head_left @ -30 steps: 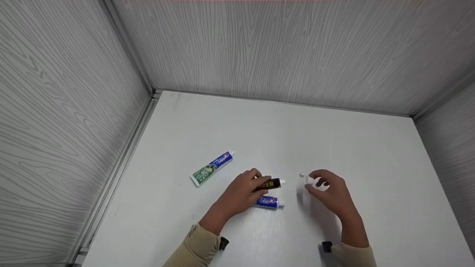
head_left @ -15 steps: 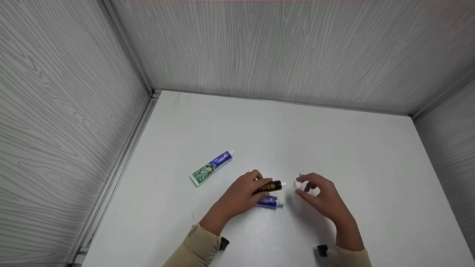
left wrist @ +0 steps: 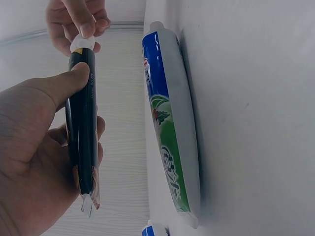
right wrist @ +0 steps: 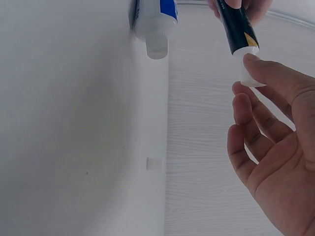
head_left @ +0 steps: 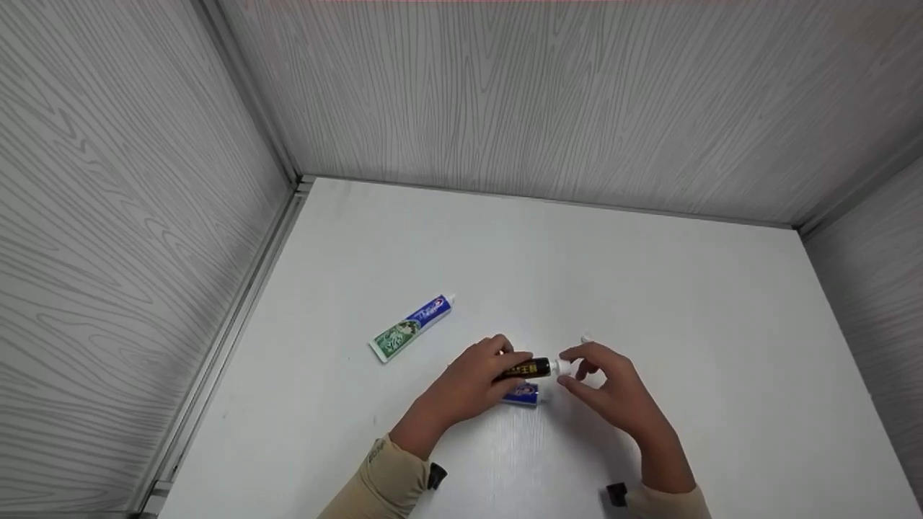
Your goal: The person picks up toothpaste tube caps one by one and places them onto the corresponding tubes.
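My left hand [head_left: 470, 380] grips a black toothpaste tube [head_left: 530, 368] with yellow lettering, held above the tabletop with its mouth toward the right. At that mouth, the thumb and fingertips of my right hand [head_left: 604, 376] pinch a white cap [head_left: 561, 367]. The right wrist view has the cap [right wrist: 251, 73] in line with the tube's end; whether it is threaded on I cannot tell. Just below the black tube lies a blue toothpaste tube [head_left: 522, 393], partly hidden by my left hand. Its narrow white neck [right wrist: 156, 46] shows in the right wrist view.
A blue-and-green toothpaste tube [head_left: 411, 329] lies slantwise to the left of my hands. Another small white cap [head_left: 587, 338] rests on the white table [head_left: 548, 259] just beyond my right hand. Grey wood-grain panels [head_left: 505, 101] border the table at the back and sides.
My right hand has moved left with the white cap, bringing it to the black tube's mouth. The left hand has shifted the black tube slightly right and nearer. Other tubes stay put.
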`<act>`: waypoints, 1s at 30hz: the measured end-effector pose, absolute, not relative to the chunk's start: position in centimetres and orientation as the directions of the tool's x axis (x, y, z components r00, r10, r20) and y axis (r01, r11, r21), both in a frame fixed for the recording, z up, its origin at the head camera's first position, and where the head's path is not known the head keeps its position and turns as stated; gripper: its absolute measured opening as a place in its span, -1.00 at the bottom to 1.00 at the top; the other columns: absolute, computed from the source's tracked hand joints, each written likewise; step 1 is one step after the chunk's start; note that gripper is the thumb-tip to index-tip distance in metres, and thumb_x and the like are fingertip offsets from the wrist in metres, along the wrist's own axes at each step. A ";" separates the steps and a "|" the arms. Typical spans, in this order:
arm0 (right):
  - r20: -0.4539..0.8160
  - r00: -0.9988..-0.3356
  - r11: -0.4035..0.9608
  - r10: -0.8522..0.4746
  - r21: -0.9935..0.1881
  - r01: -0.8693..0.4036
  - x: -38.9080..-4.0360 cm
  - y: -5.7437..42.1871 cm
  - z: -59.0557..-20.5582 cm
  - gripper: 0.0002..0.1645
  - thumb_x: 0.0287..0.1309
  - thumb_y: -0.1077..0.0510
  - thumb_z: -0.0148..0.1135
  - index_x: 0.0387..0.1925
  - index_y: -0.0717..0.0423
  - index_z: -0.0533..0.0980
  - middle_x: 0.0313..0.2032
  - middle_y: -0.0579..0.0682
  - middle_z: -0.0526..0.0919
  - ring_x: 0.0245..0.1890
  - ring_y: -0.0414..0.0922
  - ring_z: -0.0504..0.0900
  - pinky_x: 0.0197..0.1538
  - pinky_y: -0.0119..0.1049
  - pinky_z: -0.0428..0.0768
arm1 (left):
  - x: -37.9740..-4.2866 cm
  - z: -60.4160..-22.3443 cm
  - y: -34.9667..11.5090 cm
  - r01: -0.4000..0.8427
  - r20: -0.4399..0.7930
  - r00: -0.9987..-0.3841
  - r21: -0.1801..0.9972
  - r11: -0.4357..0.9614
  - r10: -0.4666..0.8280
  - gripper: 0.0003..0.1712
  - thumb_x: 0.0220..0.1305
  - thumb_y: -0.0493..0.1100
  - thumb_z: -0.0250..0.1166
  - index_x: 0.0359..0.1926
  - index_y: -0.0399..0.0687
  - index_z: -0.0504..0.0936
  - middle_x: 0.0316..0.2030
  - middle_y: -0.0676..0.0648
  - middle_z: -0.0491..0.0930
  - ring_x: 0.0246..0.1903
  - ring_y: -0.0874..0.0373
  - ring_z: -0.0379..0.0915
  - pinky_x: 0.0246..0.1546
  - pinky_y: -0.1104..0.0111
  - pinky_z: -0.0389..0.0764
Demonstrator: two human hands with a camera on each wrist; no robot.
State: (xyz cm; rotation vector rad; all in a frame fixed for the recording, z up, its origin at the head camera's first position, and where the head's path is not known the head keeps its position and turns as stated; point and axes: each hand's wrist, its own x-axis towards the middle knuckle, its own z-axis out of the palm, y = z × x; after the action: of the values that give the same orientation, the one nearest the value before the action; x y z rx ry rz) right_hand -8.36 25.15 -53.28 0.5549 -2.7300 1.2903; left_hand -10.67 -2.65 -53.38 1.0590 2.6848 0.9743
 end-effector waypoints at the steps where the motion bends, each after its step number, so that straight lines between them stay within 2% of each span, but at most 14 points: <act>1: 0.216 -0.931 0.581 -0.295 -0.733 -0.354 -8.4 25.1 -53.3 -0.56 0.13 0.26 0.62 0.02 -0.15 0.71 -0.13 -0.33 0.73 -0.28 -0.30 0.66 -0.04 -0.11 0.65 | -10.7 -53.4 -2.6 0.581 0.137 -0.754 0.596 0.555 0.642 -0.50 0.54 0.00 0.32 0.42 0.11 0.61 0.06 -0.01 0.55 0.01 0.15 0.50 0.14 0.23 0.60; 10: 0.228 -0.922 0.586 -0.314 -0.717 -0.377 -8.5 25.0 -53.2 -0.55 0.11 0.30 0.62 0.02 -0.09 0.72 -0.11 -0.33 0.73 -0.29 -0.29 0.66 0.11 -0.26 0.61 | -10.6 -53.3 -2.8 0.581 0.132 -0.748 0.605 0.544 0.651 -0.49 0.56 0.02 0.30 0.44 0.10 0.59 0.08 -0.01 0.54 0.02 0.15 0.50 0.14 0.21 0.59; 14: 0.239 -0.911 0.581 -0.335 -0.709 -0.400 -8.5 25.0 -53.2 -0.55 0.12 0.34 0.60 0.03 -0.04 0.71 -0.09 -0.24 0.75 -0.29 -0.31 0.66 0.34 -0.44 0.46 | -10.6 -53.4 -2.8 0.593 0.149 -0.739 0.607 0.529 0.658 -0.48 0.55 0.01 0.30 0.45 0.10 0.59 0.06 -0.02 0.53 -0.02 0.15 0.48 0.09 0.23 0.58; 17: 0.238 -0.906 0.577 -0.351 -0.708 -0.409 -8.5 25.0 -53.2 -0.56 0.14 0.35 0.58 0.03 -0.01 0.70 -0.08 -0.13 0.76 -0.28 -0.32 0.66 0.37 -0.51 0.39 | -10.6 -53.3 -2.8 0.591 0.147 -0.738 0.611 0.526 0.659 -0.48 0.55 0.01 0.30 0.45 0.09 0.59 0.06 -0.02 0.53 -0.04 0.16 0.46 0.07 0.24 0.57; 20: 0.232 -0.906 0.578 -0.354 -0.707 -0.407 -8.5 24.9 -53.1 -0.57 0.15 0.35 0.57 0.04 -0.01 0.70 -0.08 -0.09 0.77 -0.28 -0.33 0.66 0.39 -0.51 0.38 | -10.5 -53.3 -2.8 0.586 0.142 -0.740 0.615 0.527 0.658 -0.48 0.55 0.00 0.31 0.44 0.09 0.59 0.06 -0.01 0.54 -0.04 0.17 0.45 0.07 0.25 0.56; 25: 0.223 -0.910 0.583 -0.349 -0.709 -0.397 -8.3 24.9 -53.1 -0.57 0.16 0.34 0.57 0.04 -0.02 0.71 -0.07 -0.19 0.76 -0.29 -0.34 0.65 0.39 -0.51 0.38 | -10.6 -53.3 -2.7 0.587 0.143 -0.740 0.615 0.526 0.657 -0.49 0.55 0.00 0.31 0.44 0.10 0.60 0.06 -0.01 0.54 -0.04 0.16 0.47 0.08 0.24 0.57; 30: 0.226 -0.908 0.584 -0.352 -0.705 -0.402 -8.3 24.9 -53.2 -0.57 0.16 0.34 0.57 0.05 0.00 0.71 -0.06 -0.22 0.75 -0.28 -0.34 0.65 0.34 -0.36 0.50 | -10.6 -53.3 -2.7 0.583 0.139 -0.740 0.620 0.525 0.658 -0.49 0.55 0.00 0.31 0.44 0.10 0.60 0.06 -0.01 0.54 -0.03 0.15 0.47 0.08 0.24 0.57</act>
State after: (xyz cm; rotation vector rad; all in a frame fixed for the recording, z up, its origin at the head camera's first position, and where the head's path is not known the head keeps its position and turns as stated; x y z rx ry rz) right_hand -8.26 24.85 -53.16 0.6532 -2.7413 1.2439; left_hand -10.55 -2.74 -53.26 1.0800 2.6446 1.0091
